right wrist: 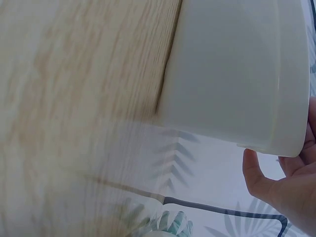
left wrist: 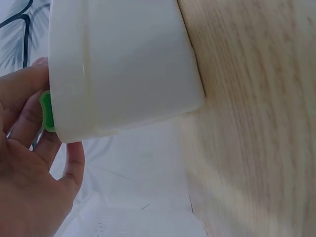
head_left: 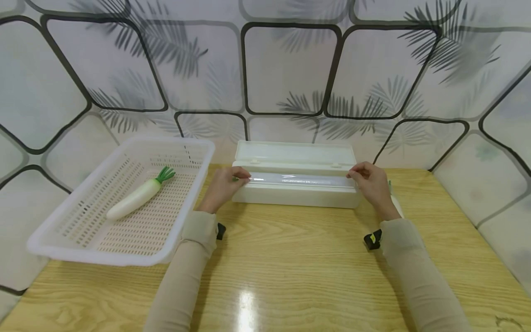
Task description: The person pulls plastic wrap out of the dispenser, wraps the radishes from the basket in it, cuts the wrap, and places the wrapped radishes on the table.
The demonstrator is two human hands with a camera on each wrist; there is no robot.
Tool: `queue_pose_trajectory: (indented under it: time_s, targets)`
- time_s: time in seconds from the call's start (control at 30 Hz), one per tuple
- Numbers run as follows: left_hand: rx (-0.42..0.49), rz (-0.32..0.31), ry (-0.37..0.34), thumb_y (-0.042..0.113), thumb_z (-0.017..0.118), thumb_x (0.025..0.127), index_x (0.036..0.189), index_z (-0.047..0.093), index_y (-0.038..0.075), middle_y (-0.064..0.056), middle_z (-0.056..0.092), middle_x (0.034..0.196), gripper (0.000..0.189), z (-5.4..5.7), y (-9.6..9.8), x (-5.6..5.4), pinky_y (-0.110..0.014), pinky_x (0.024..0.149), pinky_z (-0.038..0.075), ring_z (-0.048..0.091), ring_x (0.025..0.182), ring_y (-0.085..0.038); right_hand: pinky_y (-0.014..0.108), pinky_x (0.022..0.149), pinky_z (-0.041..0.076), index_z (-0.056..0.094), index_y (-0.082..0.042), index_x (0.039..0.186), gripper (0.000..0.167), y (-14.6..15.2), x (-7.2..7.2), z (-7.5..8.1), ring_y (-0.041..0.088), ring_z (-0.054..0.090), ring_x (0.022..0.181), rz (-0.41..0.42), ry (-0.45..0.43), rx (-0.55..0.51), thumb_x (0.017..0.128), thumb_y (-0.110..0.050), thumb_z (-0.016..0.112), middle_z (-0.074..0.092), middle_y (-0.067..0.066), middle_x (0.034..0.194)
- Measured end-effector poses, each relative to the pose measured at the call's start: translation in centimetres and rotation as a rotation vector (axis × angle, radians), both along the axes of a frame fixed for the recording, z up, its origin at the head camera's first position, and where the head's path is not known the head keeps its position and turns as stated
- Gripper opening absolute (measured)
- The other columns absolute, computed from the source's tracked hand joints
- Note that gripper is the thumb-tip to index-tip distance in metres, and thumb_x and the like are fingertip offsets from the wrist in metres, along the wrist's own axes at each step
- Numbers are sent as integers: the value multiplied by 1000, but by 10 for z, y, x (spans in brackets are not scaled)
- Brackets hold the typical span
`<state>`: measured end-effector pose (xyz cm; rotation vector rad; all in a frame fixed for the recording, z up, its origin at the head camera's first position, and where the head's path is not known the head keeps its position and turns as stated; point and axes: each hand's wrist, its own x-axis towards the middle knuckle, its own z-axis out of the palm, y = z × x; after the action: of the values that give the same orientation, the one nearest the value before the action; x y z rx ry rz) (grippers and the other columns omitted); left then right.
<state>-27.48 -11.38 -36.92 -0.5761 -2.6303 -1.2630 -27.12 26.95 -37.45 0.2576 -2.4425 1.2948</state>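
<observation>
A long white plastic wrap box (head_left: 294, 197) sits on the table with its lid (head_left: 294, 150) raised at the back. Inside lies a shiny clear roll of plastic wrap (head_left: 298, 180). My left hand (head_left: 222, 185) is at the box's left end, thumb and forefinger pinching at the edge of the wrap. Close by its fingers, a small green piece (left wrist: 47, 111) shows at the box's top edge. At the opposite end my right hand (head_left: 370, 184) pinches the wrap's right corner. The box wall hides some fingertips in both wrist views.
To the left stands a white perforated basket (head_left: 195, 203) holding a white radish (head_left: 134, 199) with green stalks. Another white radish (head_left: 397, 205) lies partly hidden behind the right wrist. A patterned wall covering (head_left: 290, 69) rises close behind the box.
</observation>
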Motion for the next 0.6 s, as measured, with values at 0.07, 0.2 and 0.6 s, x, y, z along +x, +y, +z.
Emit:
queue_pose_trajectory:
  time_s: [0.07, 0.2, 0.6]
  targets:
    - [2, 13, 12, -2, 71, 92, 100, 74, -6, -17, 75, 96, 10, 2, 1, -1, -44, 85, 54, 70, 92, -31, 12, 75, 46, 65, 9, 99, 14, 0, 1, 1, -2, 61, 81, -1, -4, -4, 101, -5, 62, 71, 24, 97]
    - [1, 34, 10, -5, 72, 90, 97, 74, -6, -17, 75, 94, 8, 4, 3, -2, -44, 84, 54, 70, 91, -32, 14, 77, 46, 65, 7, 101, 14, 1, 1, 0, -1, 61, 82, -3, -17, -2, 102, -6, 61, 71, 23, 98]
    - [-62, 42, 15, -11, 52, 97, 88, 74, -1, -15, 70, 96, 26, 7, 8, -9, -32, 68, 46, 54, 75, -24, 15, 78, 47, 65, 7, 102, 16, 0, -2, 0, -1, 61, 83, -10, -31, -10, 102, -8, 61, 71, 22, 99]
